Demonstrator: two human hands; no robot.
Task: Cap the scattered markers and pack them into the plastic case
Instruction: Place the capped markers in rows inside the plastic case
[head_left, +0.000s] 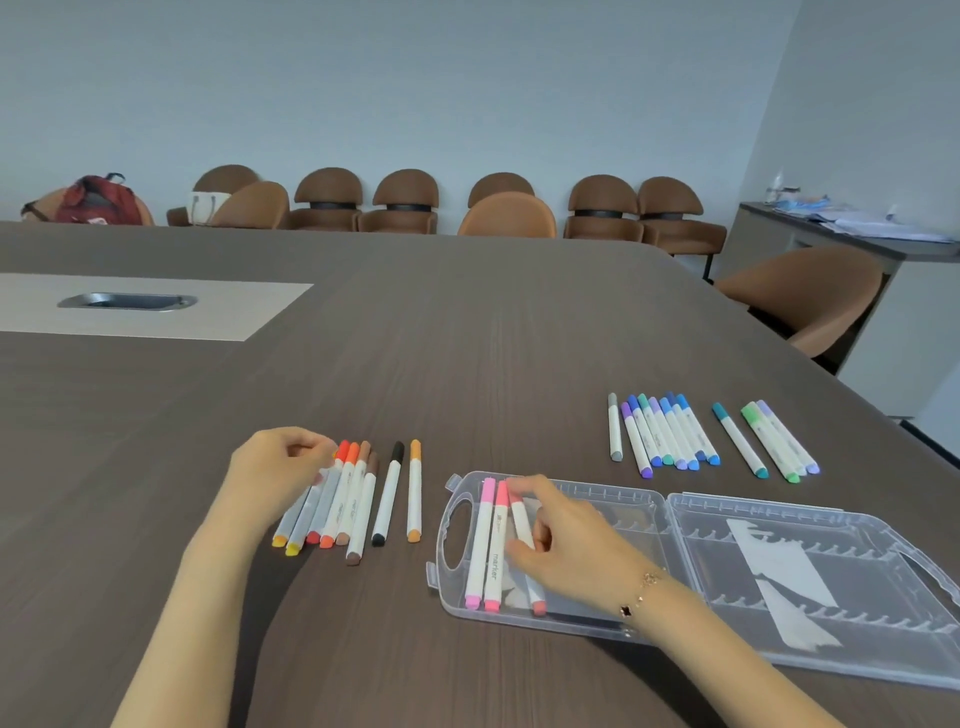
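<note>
1. Clear plastic hinged case (670, 525), lying opened flat on the dark wood-grain table (467, 338); handle end at left, lid half at right with a white paper scrap (779, 577) inside.
2. Three capped white-barrelled markers in the case's left half: light pink (480, 545), deeper pink (496, 551), coral red (522, 525), the last tilted.
3. Right hand (566, 540), fingers curled round the coral red marker; thin bracelet (641, 592) at the wrist.
4. Left hand (280, 467), fingers curled onto the top ends of a cluster of orange, yellow, red and brown markers (332, 509) left of the case.
5. Black-capped marker (388, 499) and amber-capped marker (414, 493), just beside that cluster.
6. Row of blue and purple markers (665, 431) beyond the case; teal, green and lilac markers (769, 441) further right.
7. Brown chairs (405, 202) along the far wall.
</note>
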